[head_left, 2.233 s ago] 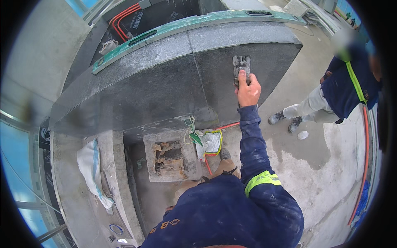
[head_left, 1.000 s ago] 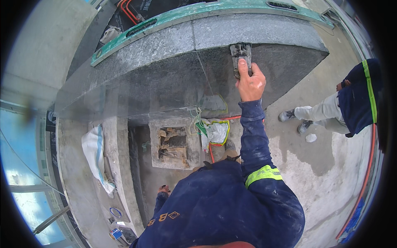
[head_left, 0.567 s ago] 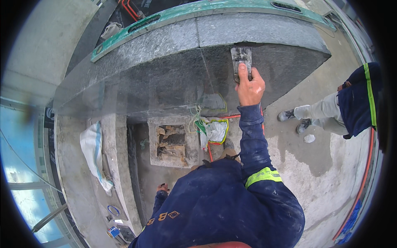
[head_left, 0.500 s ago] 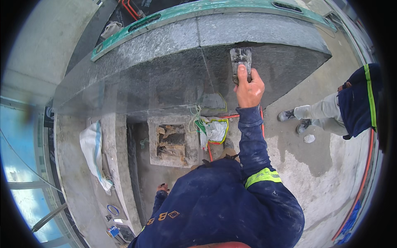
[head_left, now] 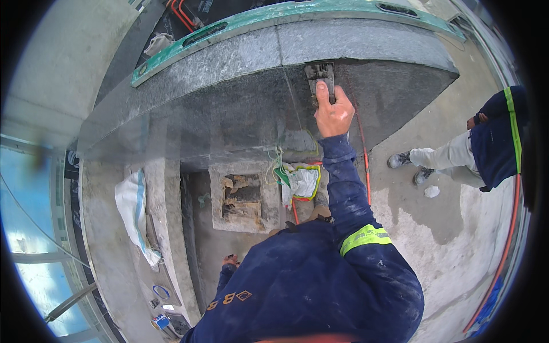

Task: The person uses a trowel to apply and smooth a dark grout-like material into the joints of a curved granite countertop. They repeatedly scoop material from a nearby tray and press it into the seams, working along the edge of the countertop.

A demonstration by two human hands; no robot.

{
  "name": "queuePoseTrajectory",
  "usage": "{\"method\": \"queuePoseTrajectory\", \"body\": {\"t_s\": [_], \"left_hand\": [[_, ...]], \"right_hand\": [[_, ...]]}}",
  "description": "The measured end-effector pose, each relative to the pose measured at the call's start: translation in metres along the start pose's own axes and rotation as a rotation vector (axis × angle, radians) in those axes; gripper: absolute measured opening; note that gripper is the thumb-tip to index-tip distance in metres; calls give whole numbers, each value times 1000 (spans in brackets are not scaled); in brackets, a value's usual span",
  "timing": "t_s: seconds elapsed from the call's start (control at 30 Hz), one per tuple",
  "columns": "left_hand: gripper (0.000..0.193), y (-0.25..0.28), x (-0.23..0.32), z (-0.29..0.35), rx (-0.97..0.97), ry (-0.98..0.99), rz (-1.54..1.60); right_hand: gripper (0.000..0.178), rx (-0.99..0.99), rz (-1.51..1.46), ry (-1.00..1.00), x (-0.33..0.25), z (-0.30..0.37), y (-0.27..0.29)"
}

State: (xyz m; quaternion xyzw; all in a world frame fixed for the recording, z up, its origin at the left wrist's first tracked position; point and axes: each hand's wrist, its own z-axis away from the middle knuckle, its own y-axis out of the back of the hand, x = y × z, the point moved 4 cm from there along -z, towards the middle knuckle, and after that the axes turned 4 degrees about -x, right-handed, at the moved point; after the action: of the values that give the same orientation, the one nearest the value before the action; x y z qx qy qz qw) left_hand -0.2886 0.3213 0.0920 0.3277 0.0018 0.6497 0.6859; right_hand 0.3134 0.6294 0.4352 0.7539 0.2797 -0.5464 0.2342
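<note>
My right hand [head_left: 334, 116] grips a scraper [head_left: 321, 72] with a short, wide blade, thumb pressed on top. The blade lies against the upper edge of a dark grey stone face [head_left: 229, 117], just right of a vertical joint. A lighter stone top [head_left: 343, 41] runs along above that face. Low beside my body, my left hand [head_left: 230, 260] is small in view with fingers curled. Something dark shows at its fingertips, too small to name.
A long green spirit level [head_left: 263, 20] lies along the stone top. Below are a concrete block with a broken opening [head_left: 217, 220], a white bag [head_left: 303, 184] and an orange hose [head_left: 366, 171]. A white sack [head_left: 131, 200] lies left. Another person [head_left: 492, 140] stands at right.
My right hand has slid the scraper left and slightly up along the stone edge, toward the joint. The left hand stays low by my body. The view has shifted slightly.
</note>
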Motion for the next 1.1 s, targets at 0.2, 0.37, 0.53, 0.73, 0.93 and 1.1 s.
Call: {"method": "queuePoseTrajectory", "body": {"t_s": [0.2,0.37,0.53,0.73,0.93,1.1], "left_hand": [[39,-5,0,-7,1,19,40],[36,-10,7,-7,-32,10,-2],[34,-22,21,-11,-78,-16,-56],[30,-28,20,-36,-114,-72,108],[29,-29,13,-37,-114,-18,97],[33,-16,1,-34,-93,23,73]], "right_hand": [[41,-24,-194,-294,-9,28,31],[31,-119,-755,-519,-15,26,63],[23,-176,-1040,-611,-27,1,85],[25,-262,-1216,-685,-38,-17,78],[26,-317,-1368,-816,-56,0,35],[29,-382,-1364,-865,-71,14,8]]}}
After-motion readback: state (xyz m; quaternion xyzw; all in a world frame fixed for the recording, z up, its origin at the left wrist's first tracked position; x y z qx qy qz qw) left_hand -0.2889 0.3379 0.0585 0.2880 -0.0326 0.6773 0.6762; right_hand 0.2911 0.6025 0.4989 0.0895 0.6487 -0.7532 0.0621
